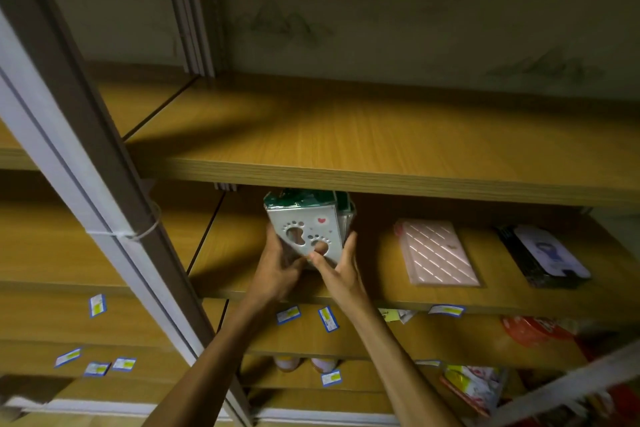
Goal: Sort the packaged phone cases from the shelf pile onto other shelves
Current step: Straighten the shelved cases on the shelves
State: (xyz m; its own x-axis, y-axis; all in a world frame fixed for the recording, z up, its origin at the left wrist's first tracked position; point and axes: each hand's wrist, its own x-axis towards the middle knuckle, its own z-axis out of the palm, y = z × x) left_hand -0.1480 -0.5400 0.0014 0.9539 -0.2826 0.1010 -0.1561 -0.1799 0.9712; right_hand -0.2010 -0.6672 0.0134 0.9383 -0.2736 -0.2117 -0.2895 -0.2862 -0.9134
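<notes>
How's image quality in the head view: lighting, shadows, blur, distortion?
Head view: dim, warm light; a hard shadow falls under the upper shelf over the stack of packaged cases that both hands hold, left hand, right hand. The pink case catches light. Wide-angle bends the upright post; the lower right corner is smeared.

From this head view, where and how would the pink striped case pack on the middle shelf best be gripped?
Probably by its near short edge, coming from the shelf front. The pink striped pack lies flat on the middle shelf, long axis running front to back, apart from the dark pack. The upper shelf overhangs it, so a top-down reach looks cramped.
</notes>
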